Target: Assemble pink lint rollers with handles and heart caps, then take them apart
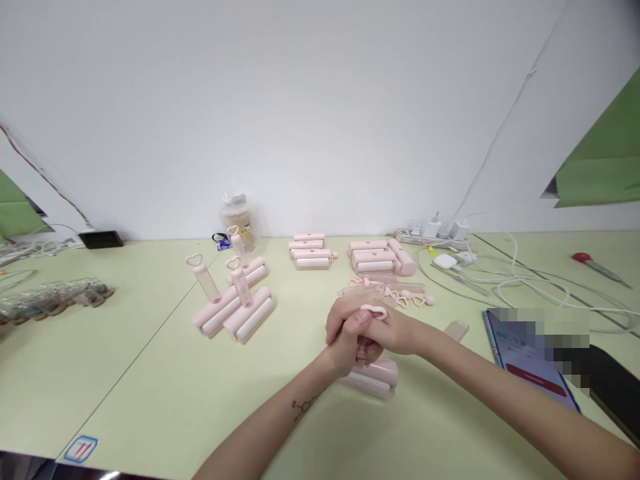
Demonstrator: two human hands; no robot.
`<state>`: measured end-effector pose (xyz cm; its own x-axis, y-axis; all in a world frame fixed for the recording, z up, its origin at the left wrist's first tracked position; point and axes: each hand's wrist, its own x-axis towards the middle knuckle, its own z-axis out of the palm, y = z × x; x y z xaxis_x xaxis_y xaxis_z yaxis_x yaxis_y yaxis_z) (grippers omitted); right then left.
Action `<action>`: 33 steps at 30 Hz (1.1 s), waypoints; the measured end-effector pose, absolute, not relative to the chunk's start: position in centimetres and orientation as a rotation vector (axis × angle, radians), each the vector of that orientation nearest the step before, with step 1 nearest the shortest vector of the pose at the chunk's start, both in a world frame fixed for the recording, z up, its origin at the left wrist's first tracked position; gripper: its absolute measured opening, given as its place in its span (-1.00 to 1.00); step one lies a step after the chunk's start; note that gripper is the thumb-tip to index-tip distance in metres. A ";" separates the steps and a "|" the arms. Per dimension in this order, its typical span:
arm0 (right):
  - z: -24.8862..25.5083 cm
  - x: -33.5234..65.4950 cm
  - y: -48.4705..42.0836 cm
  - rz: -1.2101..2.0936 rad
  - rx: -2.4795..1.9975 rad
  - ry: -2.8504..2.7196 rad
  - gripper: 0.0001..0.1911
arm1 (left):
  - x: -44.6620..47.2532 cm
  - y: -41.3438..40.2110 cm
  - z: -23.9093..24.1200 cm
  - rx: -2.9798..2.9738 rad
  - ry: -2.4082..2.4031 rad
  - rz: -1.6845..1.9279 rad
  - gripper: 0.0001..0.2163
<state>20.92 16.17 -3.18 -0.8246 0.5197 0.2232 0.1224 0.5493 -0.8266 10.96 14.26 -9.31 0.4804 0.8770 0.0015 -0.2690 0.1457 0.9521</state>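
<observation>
My left hand (pixel 347 343) and my right hand (pixel 385 327) are clasped together over a pink and white roller piece (pixel 373 380) lying on the pale green table (pixel 150 373). A pink heart-shaped loop (pixel 374 311) sticks out on top between the fingers of both hands. The fingers of both hands are wrapped tight around an upright part that is mostly hidden. Just beyond my hands lie several loose pink heart loops and clear tubes (pixel 400 293).
Assembled pink rollers with upright tubes (pixel 233 303) stand at centre left. Stacks of pink rollers (pixel 310 252) (pixel 380 257) lie at the back. A power strip with chargers and white cables (pixel 450 243) is at back right, a tablet (pixel 530 360) at right, small jars (pixel 50 297) at left.
</observation>
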 end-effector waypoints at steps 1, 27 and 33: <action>-3.2 20.9 16.1 1.187 -0.526 -2.343 -0.64 | 10.9 14.2 -9.3 1.126 0.670 0.927 -0.50; -5.6 22.3 15.6 0.839 -0.753 -2.062 -0.77 | 11.2 14.9 -11.0 1.149 0.441 1.060 -0.42; -6.0 23.0 13.9 0.682 -0.820 -1.988 -0.89 | 11.5 14.9 -11.4 1.109 0.399 1.107 -0.39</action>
<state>23.05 13.87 -5.97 -0.4173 0.7571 0.5027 0.2890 0.6350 -0.7164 11.53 14.87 -11.35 0.4458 0.8609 0.2451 -0.5070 0.0172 0.8618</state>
